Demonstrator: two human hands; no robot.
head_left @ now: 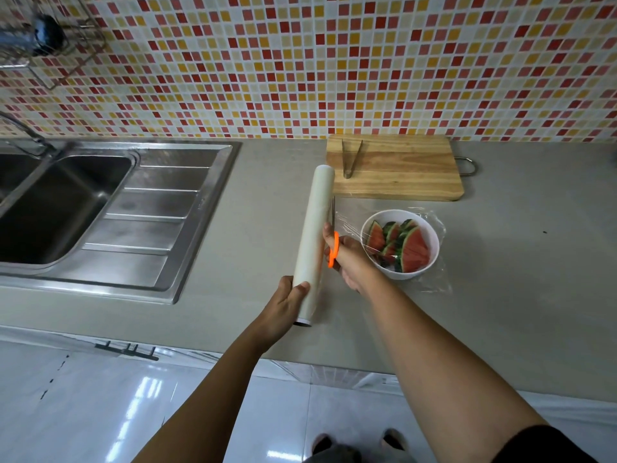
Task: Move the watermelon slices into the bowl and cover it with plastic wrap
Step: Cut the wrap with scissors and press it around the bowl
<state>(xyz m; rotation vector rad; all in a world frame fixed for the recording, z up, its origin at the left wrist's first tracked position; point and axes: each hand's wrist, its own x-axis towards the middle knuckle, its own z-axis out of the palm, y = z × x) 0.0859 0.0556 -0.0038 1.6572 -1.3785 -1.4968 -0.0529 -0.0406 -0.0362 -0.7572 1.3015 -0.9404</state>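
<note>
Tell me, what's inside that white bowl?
Several watermelon slices, red flesh with green rind, stand packed in the bowl. Clear wrap lies stretched over them. The bowl's bottom is hidden beneath the slices, so anything under them cannot be seen.

We are viewing a grey countertop (517, 279) that is carrying a stainless steel sink (150, 202) at the left and a wooden cutting board (410, 175) against the mosaic tile wall (300, 61), with metal tongs (347, 172) lying on the board's left part.
</note>
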